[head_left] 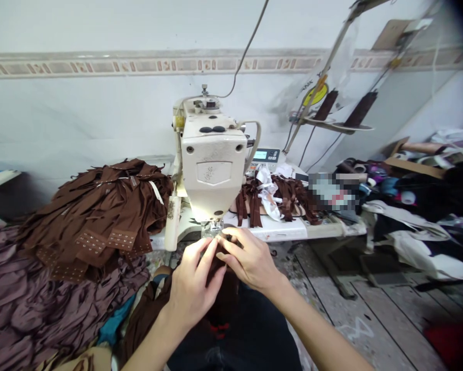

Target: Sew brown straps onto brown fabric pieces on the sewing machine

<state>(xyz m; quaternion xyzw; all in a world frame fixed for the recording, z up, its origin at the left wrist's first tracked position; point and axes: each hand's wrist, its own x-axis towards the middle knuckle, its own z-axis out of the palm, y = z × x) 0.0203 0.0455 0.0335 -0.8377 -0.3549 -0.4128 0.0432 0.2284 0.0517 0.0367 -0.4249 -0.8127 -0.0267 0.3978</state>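
A cream sewing machine (215, 165) stands straight ahead, its presser foot area just beyond my fingertips. Both hands pinch a piece of dark brown fabric (219, 296) right in front of the needle. My left hand (198, 281) has its thumb and fingers closed on the cloth from the left. From the right, my right hand (249, 260) grips the same cloth, fingers bent and close to the left fingertips. The fabric hangs down toward my lap. My fingers hide the edge they hold.
Brown garment pieces with hook-and-eye rows (111, 206) are heaped left, above mauve fabric (53, 309). Brown straps (289, 198) and a white label strip (268, 193) lie right, near a control panel (266, 156). Dark thread cones (361, 109) sit on a stand; mixed cloth (409, 226) fills the far right.
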